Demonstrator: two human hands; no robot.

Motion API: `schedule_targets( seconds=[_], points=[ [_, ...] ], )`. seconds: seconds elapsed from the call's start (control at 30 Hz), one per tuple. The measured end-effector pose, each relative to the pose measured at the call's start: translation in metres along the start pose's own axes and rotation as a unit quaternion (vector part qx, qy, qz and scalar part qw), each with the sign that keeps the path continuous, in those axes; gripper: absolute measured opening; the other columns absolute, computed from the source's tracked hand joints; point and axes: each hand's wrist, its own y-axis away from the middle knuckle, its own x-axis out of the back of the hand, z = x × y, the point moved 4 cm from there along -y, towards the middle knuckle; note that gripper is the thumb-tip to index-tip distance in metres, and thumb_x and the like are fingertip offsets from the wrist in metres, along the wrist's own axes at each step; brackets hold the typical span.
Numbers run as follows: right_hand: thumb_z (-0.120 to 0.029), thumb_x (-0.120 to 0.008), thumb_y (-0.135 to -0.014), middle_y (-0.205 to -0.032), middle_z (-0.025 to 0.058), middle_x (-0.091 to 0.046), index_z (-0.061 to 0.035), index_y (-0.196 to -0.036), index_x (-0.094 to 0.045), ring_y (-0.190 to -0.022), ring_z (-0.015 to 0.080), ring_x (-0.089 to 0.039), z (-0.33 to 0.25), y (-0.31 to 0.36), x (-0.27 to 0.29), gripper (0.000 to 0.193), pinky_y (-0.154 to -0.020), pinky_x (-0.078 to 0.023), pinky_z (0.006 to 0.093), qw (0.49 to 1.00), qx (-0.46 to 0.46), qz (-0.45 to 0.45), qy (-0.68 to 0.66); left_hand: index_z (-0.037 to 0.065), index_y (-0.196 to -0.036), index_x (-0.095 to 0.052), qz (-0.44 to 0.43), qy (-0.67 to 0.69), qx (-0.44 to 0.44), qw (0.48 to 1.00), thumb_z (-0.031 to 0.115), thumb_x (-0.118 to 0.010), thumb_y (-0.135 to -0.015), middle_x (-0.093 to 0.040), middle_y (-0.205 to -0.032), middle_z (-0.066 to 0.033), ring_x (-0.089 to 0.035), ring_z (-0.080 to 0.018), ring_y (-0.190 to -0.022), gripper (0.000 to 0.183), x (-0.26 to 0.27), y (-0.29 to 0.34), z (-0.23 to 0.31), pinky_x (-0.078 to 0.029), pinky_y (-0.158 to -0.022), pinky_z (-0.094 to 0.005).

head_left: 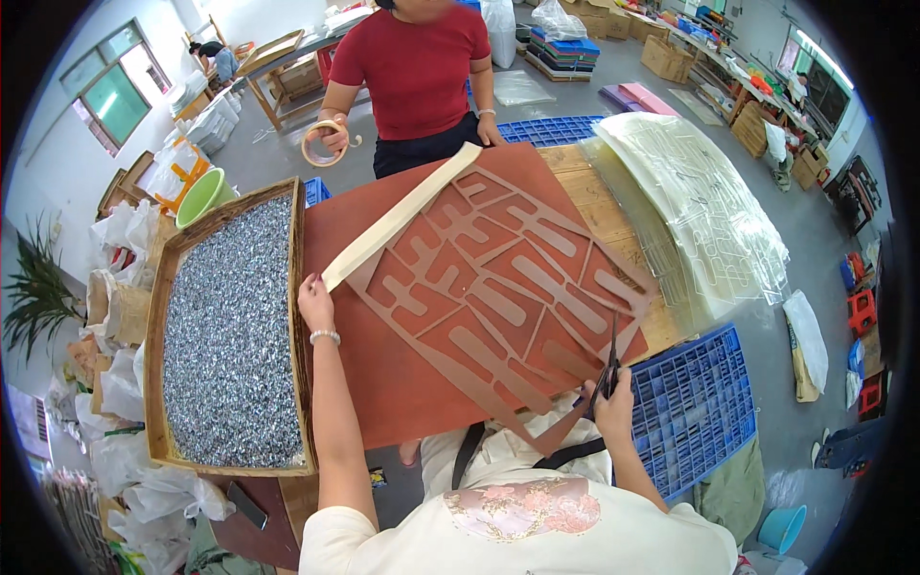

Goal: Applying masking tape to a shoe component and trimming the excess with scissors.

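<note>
My left hand (316,302) pinches the lower end of a long cream strip of tape (398,218), which runs diagonally up along the edge of a brown cut-out sheet (450,362). That thin, slotted sheet lies over a reddish-brown board (383,417), its near corner hanging past the board's edge toward my body. Black scissors (609,369) are in my right hand (613,407), blades pointing away from me over the sheet's right corner. Whether the blades touch the sheet is unclear. Across the board, a co-worker in a red top holds a tape roll (310,146).
A wooden tray (299,383) of glittery grey flakes borders the board on the left. Clear plastic cut-out sheets (700,192) are stacked at the right, above a blue plastic grid pallet (695,407). A green basin (205,196) stands behind the tray; a phone (247,505) lies below it.
</note>
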Motion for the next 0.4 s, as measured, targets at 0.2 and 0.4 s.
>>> schedule_targets(
  seconds=[0.2, 0.4],
  points=[
    [-0.01, -0.065, -0.092, -0.079, 0.0172, -0.059, -0.0024, -0.105, -0.046, -0.071, 0.0363, -0.061, -0.037, -0.081, 0.036, 0.024, -0.067, -0.049, 0.0418, 0.969, 0.216, 0.076, 0.092, 0.007, -0.147, -0.04, -0.095, 0.191, 0.19, 0.958, 0.012, -0.055, -0.101, -0.063, -0.086, -0.0029, -0.044, -0.0028, -0.053, 0.049, 0.104, 0.101, 0.081, -0.036, -0.044, -0.018],
    [-0.01, -0.066, -0.089, -0.093, 0.025, -0.067, -0.0055, -0.107, -0.043, -0.09, 0.0486, -0.063, -0.072, -0.215, 0.018, 0.03, -0.076, -0.047, 0.0537, 0.942, 0.277, 0.0, 0.19, 0.009, -0.146, -0.042, -0.165, 0.15, 0.143, 0.964, 0.005, -0.054, -0.099, -0.065, -0.122, -0.0157, -0.057, -0.0048, -0.061, 0.049, 0.166, 0.196, 0.102, -0.041, -0.049, -0.0153]
  ],
)
